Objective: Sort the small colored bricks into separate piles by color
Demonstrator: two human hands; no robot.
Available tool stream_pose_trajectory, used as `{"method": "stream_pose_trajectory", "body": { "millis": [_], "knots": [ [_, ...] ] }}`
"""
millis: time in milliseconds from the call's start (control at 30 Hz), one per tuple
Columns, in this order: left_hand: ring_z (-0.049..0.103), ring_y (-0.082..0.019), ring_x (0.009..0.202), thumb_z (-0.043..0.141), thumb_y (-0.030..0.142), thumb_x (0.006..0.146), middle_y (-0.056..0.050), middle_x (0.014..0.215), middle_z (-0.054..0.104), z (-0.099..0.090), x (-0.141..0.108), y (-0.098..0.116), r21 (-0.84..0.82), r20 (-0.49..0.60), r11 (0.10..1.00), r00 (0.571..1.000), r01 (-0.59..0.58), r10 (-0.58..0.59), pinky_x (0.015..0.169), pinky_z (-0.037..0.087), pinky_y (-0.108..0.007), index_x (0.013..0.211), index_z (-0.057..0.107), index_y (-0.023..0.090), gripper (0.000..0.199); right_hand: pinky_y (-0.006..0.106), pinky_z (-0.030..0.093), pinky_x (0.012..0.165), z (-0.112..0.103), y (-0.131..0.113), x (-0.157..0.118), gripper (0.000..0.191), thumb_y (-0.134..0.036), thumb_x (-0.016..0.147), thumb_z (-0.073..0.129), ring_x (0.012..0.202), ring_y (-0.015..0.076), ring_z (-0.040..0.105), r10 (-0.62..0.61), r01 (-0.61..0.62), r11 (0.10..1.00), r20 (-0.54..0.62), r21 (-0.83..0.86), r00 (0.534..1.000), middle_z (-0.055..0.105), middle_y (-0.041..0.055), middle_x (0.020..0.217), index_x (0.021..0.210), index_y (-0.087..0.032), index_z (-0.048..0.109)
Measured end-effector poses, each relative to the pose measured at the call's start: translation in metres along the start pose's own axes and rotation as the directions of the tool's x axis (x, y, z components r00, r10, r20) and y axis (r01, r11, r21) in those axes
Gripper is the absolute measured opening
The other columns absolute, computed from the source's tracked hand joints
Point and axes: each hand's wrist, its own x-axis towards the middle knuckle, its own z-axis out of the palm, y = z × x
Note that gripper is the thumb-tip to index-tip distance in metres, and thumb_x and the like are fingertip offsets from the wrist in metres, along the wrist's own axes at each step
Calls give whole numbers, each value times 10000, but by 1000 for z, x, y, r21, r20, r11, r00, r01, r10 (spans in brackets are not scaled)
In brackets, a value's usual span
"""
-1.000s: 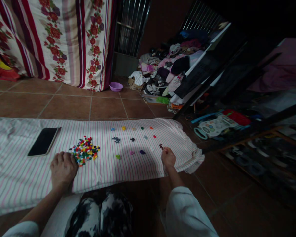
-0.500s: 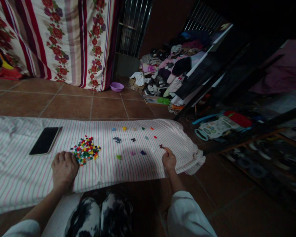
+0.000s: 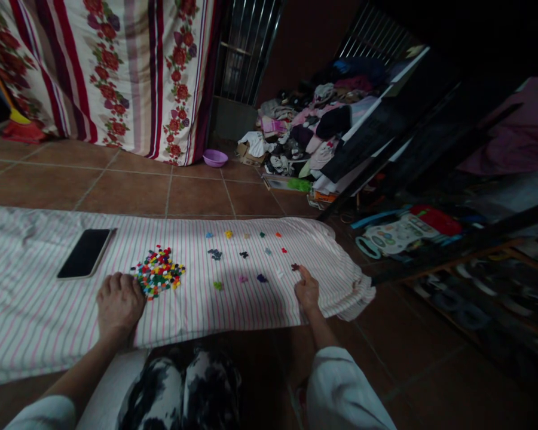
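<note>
My left hand lies palm down on the striped cloth, fingers slightly bent. Its fingertips are at the near left edge of a pile of small multicoloured pieces. At the other end of the sorted groups, my right hand has its index finger stretched to a small brown cluster, with the other fingers curled. White pieces lie just left of it, red ones beyond. Further left are dark blue, pink, lime green, black and dark grey groups.
A phone rests on the striped cloth left of the pile. Yellow pieces and other small groups form the far row. Across the tiled floor are a purple basin and heaped clothes.
My right index finger has straightened out at the brown cluster, where finger and thumb were closer together before. My left hand has stayed beside the pile. The view has shifted slightly.
</note>
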Motion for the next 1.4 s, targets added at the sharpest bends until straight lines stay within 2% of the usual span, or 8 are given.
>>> {"method": "stream_pose_trajectory", "body": {
  "millis": [200, 400, 633, 800, 900, 1067, 1233, 1400],
  "knots": [
    [479, -335, 1177, 283, 331, 935, -199, 1152, 572, 6, 1, -3, -17, 0, 1000, 1000, 2, -2, 939, 393, -459, 1014, 575, 92, 385, 419, 513, 904, -9, -16, -1, 551, -202, 687, 369, 926, 263, 676, 131, -130, 990, -15, 58, 991, 730, 162, 1001, 1121, -55, 675],
    [470, -329, 1181, 299, 319, 929, -201, 1149, 579, 5, 3, -1, -41, 17, 999, 999, 29, -28, 948, 383, -464, 1021, 581, 93, 373, 383, 528, 810, -17, -44, 3, 497, -323, 750, 391, 864, 261, 674, 206, -196, 975, -96, 102, 974, 734, 167, 955, 1072, -79, 683],
    [472, -329, 1191, 297, 302, 940, -190, 1171, 567, 5, 3, -2, -57, 29, 998, 999, 35, -33, 959, 387, -460, 1009, 580, 93, 358, 381, 506, 834, -12, -92, 4, 418, -402, 830, 403, 857, 237, 641, -7, 15, 986, -51, 167, 999, 733, 140, 939, 983, -135, 686],
    [463, -331, 1195, 344, 286, 919, -202, 1185, 563, 8, 3, -3, -59, 25, 998, 999, 32, -30, 956, 382, -466, 1015, 580, 93, 320, 402, 492, 914, 4, -141, -12, 388, -355, 866, 370, 931, 232, 637, -190, 173, 963, 65, 208, 980, 735, 114, 961, 978, -167, 690],
    [460, -335, 1195, 342, 291, 920, -206, 1185, 567, 8, 3, -3, -33, 27, 999, 999, 26, -25, 956, 377, -468, 1020, 581, 92, 327, 395, 500, 925, 17, -174, -26, 386, -325, 899, 348, 971, 219, 638, -320, 272, 922, 149, 275, 936, 726, 109, 1012, 1010, -178, 687],
    [456, -332, 1207, 351, 288, 911, -202, 1191, 568, 8, 3, -2, -42, 13, 999, 999, 33, -32, 966, 368, -467, 1018, 584, 98, 319, 393, 509, 950, 42, -226, -48, 340, -236, 914, 381, 1033, 206, 633, -526, 410, 795, 170, 447, 834, 707, 91, 1057, 1060, -200, 686],
    [456, -336, 1209, 358, 285, 908, -203, 1191, 566, 10, 2, -3, -51, 2, 998, 1000, 28, -27, 969, 368, -473, 1021, 581, 101, 310, 348, 522, 924, 70, -272, -63, 336, -158, 895, 395, 986, 194, 644, -613, 425, 710, 197, 562, 765, 705, 91, 1002, 1004, -186, 711],
    [438, -351, 1244, 349, 283, 918, -213, 1213, 561, 10, 3, -2, -49, 16, 998, 999, 34, -33, 998, 363, -478, 1026, 584, 86, 325, 333, 502, 942, 92, -310, -68, 346, -116, 884, 412, 1010, 192, 625, -643, 395, 694, 272, 602, 716, 691, 86, 1030, 1042, -193, 709]
  ]
}}
